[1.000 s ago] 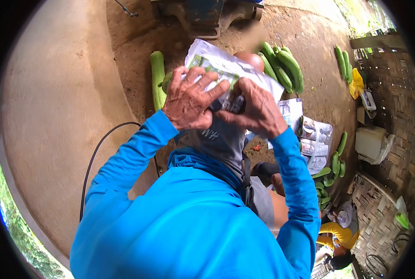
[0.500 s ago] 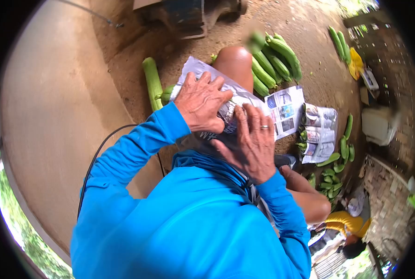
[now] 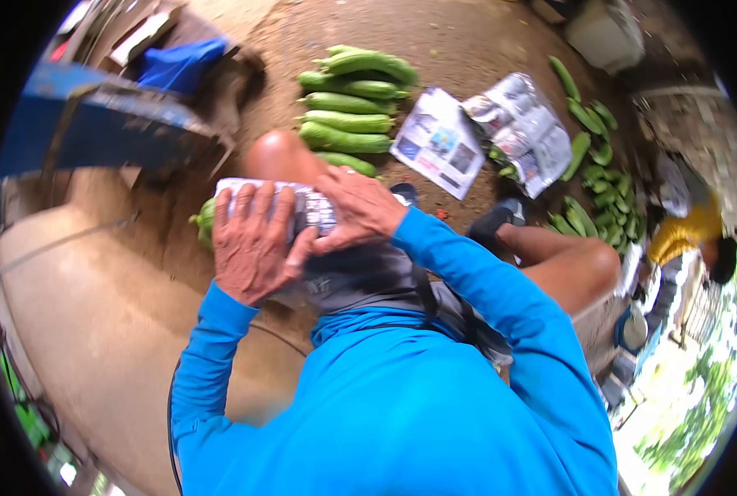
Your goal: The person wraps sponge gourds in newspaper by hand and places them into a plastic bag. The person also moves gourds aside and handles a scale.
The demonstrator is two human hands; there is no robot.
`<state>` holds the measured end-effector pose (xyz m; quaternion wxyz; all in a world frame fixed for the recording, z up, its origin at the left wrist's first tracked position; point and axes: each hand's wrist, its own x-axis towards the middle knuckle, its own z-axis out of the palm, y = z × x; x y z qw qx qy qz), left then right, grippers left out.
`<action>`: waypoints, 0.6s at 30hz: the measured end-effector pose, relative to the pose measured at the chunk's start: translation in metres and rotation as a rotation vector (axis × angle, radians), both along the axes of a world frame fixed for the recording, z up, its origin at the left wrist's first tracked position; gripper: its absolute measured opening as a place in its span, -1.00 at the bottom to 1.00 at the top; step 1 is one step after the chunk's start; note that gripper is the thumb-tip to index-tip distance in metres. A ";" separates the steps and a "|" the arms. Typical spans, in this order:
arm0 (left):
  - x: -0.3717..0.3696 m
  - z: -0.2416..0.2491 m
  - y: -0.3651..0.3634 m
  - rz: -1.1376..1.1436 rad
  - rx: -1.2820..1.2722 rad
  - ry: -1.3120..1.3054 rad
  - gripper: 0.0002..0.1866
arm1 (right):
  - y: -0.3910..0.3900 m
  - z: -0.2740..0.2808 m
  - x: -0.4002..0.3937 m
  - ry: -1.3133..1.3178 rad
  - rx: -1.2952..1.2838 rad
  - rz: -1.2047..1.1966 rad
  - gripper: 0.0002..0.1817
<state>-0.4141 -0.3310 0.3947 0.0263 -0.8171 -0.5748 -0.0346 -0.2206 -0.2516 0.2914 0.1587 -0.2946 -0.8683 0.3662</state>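
A long green gourd wrapped in newspaper [image 3: 309, 207] lies across my lap, beside my bent knee. One green end of the gourd [image 3: 204, 223] sticks out of the paper on the left. My left hand [image 3: 257, 241] is curved over the left part of the roll, fingers pressed on the paper. Around the right part of the same roll is my right hand [image 3: 356, 205], its thumb near the left hand's thumb. The hands cover much of the paper. Beyond my knee, several bare gourds [image 3: 345, 123] lie in a row on the ground.
Printed newspaper [image 3: 440, 144] lies flat right of the gourds, next to several paper-wrapped gourds [image 3: 524, 132]. Smaller green vegetables [image 3: 612, 198] are heaped farther right, near a person in yellow [image 3: 678, 236]. A blue metal object [image 3: 96, 124] stands at left, and a pale container [image 3: 606, 35] at top right.
The newspaper, wider and with a loose raised edge before, is now rolled closer around the gourd. My hands have shifted along it, and the whole view has turned.
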 end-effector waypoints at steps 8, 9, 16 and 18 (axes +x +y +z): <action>-0.005 -0.015 0.046 -0.008 -0.019 0.083 -0.60 | 0.024 0.006 -0.004 -0.157 -0.300 -0.074 0.06; -0.005 -0.015 0.050 0.008 -0.029 0.077 -0.61 | 0.023 0.006 -0.004 -0.188 -0.395 -0.075 0.10; -0.009 -0.022 0.061 0.023 0.039 -0.007 -0.65 | 0.021 0.022 0.002 -0.177 -0.372 -0.033 0.15; -0.013 -0.024 0.064 -0.028 0.148 -0.132 -0.73 | 0.017 0.016 0.005 -0.064 -0.301 0.002 0.08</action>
